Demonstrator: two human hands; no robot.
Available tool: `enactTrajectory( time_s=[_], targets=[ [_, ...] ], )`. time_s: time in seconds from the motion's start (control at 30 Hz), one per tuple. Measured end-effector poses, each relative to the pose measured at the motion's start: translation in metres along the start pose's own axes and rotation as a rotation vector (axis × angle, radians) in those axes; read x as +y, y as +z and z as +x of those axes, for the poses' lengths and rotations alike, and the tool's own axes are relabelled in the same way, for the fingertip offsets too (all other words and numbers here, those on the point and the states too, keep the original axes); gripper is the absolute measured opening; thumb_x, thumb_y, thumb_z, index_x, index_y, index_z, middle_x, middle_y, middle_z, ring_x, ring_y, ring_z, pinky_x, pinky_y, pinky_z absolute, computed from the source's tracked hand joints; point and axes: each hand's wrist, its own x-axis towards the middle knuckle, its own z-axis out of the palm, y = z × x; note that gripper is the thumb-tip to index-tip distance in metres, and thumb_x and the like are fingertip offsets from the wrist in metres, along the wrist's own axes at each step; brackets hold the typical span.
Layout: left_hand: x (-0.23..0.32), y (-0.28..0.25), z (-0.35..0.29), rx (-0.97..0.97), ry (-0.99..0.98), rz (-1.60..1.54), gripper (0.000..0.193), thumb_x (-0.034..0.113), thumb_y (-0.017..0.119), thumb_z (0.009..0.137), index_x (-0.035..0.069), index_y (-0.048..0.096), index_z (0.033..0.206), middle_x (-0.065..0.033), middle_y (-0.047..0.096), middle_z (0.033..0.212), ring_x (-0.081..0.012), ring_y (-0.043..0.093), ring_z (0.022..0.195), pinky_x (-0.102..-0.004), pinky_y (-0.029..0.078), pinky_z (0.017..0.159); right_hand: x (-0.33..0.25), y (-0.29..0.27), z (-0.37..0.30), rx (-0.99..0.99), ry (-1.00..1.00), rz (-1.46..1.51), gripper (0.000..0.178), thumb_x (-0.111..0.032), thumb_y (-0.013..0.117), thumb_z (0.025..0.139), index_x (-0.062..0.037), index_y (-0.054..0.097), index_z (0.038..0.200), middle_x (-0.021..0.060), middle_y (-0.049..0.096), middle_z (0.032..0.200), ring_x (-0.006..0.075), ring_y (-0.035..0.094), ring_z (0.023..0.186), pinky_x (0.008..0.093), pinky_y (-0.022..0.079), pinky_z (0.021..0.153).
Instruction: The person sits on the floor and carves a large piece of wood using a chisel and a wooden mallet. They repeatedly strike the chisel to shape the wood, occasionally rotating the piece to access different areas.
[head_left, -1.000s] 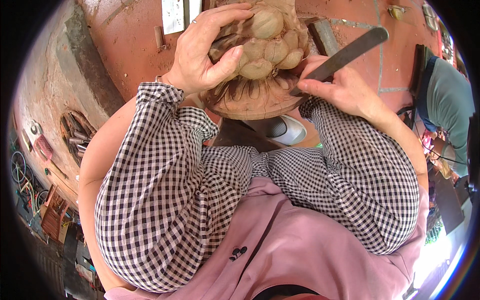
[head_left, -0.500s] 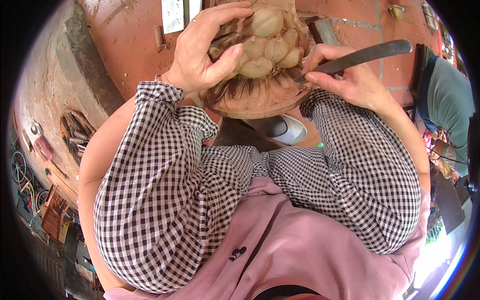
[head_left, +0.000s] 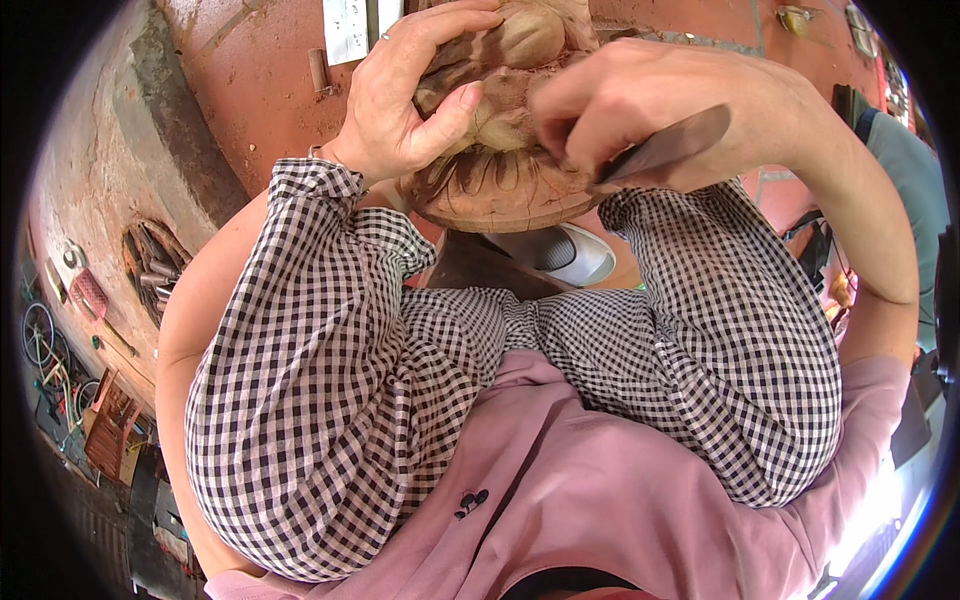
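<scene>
A brown wood carving [head_left: 500, 195] with rounded lobes and a grooved, rounded base sits between my knees at the top middle. My left hand [head_left: 405, 95] grips its left side, fingers over the top and thumb apart along the front. A ring shows on one finger. In my right hand [head_left: 620, 110], blurred by motion, is a carving knife [head_left: 675, 145] with a flat dark metal body. The hand is at the carving's right side with fingers curled in, just above the base. Its fingertips and the knife's working end are partly hidden.
A red tiled floor [head_left: 285, 110] surrounds the carving. To the left stands a curved concrete block [head_left: 130, 130] with metal tools in a hollow [head_left: 155, 265]. A white shoe [head_left: 585, 258] shows beneath the carving. Another person's grey-green clothing [head_left: 905, 190] is at the far right.
My right hand has moved left over the carving and turned, its elbow swinging outward. The knife's free end now points lower and nearer the carving. My left hand stays almost in place.
</scene>
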Motion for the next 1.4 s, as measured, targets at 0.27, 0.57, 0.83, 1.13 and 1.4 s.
enactTrajectory(
  time_s=[0.27,0.57,0.83,1.13,1.4],
  targets=[
    [-0.009,0.003,0.002,0.015,0.110,-0.017,0.049,0.026,0.061,0.089,-0.005,0.055,0.127,-0.0271,0.056,0.131,-0.0380,0.059,0.118,-0.0419,0.049,0.097,0.012,-0.007,0.018,0.135,-0.425,-0.357,0.014,-0.006,0.068,0.074,0.0030,0.068,0.084,0.0130,0.064,0.098,0.0277,0.060,0.086,0.0374,0.049,0.082],
    [-0.006,0.002,-0.003,0.011,-0.001,-0.049,0.043,0.021,0.050,0.096,-0.006,0.054,0.129,-0.0263,0.055,0.133,-0.0351,0.059,0.117,-0.0387,0.048,0.097,-0.001,-0.031,0.048,-0.421,0.131,-0.047,0.012,-0.005,0.064,0.074,0.0039,0.058,0.069,0.0187,0.060,0.071,0.0347,0.058,0.077,0.0427,0.046,0.074],
    [-0.008,0.002,-0.003,0.016,0.026,-0.051,0.043,0.020,0.051,0.094,-0.006,0.054,0.128,-0.0262,0.056,0.132,-0.0346,0.058,0.118,-0.0393,0.048,0.097,0.012,-0.014,0.034,-0.173,-0.175,0.054,0.010,-0.002,0.063,0.072,0.0051,0.056,0.069,0.0211,0.057,0.067,0.0345,0.057,0.065,0.0421,0.046,0.064],
    [-0.004,0.005,-0.001,0.048,0.004,-0.032,0.040,0.020,0.053,0.095,-0.005,0.057,0.125,-0.0240,0.060,0.127,-0.0337,0.060,0.116,-0.0390,0.048,0.097,0.015,-0.015,0.032,-0.171,-0.110,-0.064,0.010,-0.002,0.064,0.067,0.0062,0.058,0.068,0.0209,0.061,0.070,0.0372,0.059,0.067,0.0446,0.046,0.065],
    [-0.007,0.005,-0.006,0.099,-0.047,-0.136,0.043,0.017,0.062,0.082,0.003,0.061,0.122,-0.0171,0.065,0.118,-0.0345,0.063,0.108,-0.0421,0.051,0.094,0.013,-0.009,0.039,-0.095,-0.052,-0.013,0.011,-0.006,0.072,0.070,-0.0002,0.064,0.074,0.0091,0.066,0.084,0.0311,0.062,0.086,0.0412,0.051,0.076]
  ],
)
